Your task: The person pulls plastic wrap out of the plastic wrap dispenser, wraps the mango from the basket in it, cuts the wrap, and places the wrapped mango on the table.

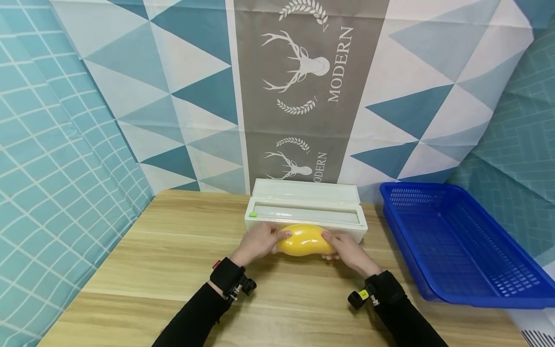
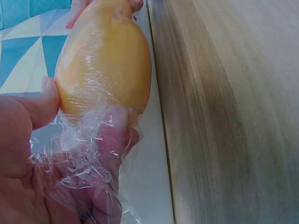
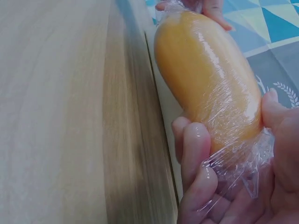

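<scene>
Geometric-patterned sheeting [image 1: 195,96] in blues, grey and white lines the back of the workspace, above a wood-grain table [image 1: 182,231]. Near the table's far edge stands a long white box [image 1: 356,231] with its lid [image 1: 305,192] raised at the back and a small green piece [image 1: 253,215] at the left end of its top. To the right is a blue plastic basket [image 1: 477,300], with no contents visible.

Subject item: one smooth, yellow, elongated object [image 1: 305,241], fruit-like in form, held between the two hands at the near side of the white box. Whether it touches the box cannot be determined. Clear film [image 2: 77,154] covers it, creased over the body and gathered loosely at both ends.

The left hand [image 1: 258,241] grasps the left end, thumb on the upper side and fingers beneath among the loose film. The right hand [image 1: 350,251] grips the opposite end in like manner.

Handling assessment: the item appears moderately light and fairly firm, though its surface could bruise if it is real produce. The glossy film is likely slippery over the rounded middle; the loose film is thin and could tear. Recommended hold: both tapered ends, thumbs above, fingers supporting underneath, pressure light.
</scene>
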`<state>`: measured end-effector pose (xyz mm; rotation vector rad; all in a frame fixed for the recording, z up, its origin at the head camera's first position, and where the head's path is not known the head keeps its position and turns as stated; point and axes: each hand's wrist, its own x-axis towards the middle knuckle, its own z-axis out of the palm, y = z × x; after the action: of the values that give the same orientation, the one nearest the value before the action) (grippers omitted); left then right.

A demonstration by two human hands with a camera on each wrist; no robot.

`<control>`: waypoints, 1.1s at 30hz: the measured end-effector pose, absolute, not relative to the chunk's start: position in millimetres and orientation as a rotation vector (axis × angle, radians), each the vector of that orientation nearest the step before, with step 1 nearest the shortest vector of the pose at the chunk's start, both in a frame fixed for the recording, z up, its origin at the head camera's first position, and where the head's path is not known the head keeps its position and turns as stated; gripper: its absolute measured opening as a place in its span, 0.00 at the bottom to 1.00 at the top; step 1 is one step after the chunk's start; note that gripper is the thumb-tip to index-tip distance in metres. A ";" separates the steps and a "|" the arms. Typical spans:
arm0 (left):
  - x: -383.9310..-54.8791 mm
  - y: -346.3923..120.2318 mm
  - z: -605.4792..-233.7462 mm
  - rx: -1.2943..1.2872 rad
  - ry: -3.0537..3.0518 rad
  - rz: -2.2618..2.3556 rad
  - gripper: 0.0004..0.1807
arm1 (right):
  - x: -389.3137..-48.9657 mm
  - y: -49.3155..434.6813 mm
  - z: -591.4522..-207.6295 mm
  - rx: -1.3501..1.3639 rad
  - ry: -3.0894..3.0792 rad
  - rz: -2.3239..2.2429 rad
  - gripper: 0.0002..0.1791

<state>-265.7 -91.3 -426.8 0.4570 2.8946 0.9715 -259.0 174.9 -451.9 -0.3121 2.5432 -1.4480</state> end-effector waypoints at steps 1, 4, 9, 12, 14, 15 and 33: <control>-265.7 -91.3 -427.0 0.447 2.888 0.977 0.29 | -259.2 174.5 -451.7 -0.299 2.534 -1.448 0.35; -266.6 -91.3 -427.4 0.430 2.865 0.984 0.29 | -259.5 173.8 -450.4 -0.280 2.505 -1.458 0.35; -268.7 -90.9 -427.3 0.382 2.838 0.986 0.30 | -261.2 173.5 -448.7 -0.228 2.459 -1.463 0.36; -269.3 -90.6 -428.3 0.379 2.830 0.994 0.31 | -262.2 173.0 -448.8 -0.201 2.424 -1.471 0.37; -269.4 -90.5 -429.2 0.378 2.817 1.006 0.32 | -262.7 172.7 -449.7 -0.184 2.400 -1.480 0.37; -269.3 -90.3 -429.4 0.375 2.809 1.011 0.32 | -263.0 172.6 -450.6 -0.179 2.391 -1.481 0.37; -265.9 -95.6 -443.5 0.312 2.874 1.108 0.34 | -265.2 170.7 -458.3 -0.092 2.337 -1.442 0.39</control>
<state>-265.9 -95.6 -443.5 0.3122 2.8742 1.1077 -265.2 170.7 -458.3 -0.0918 2.3373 -1.4416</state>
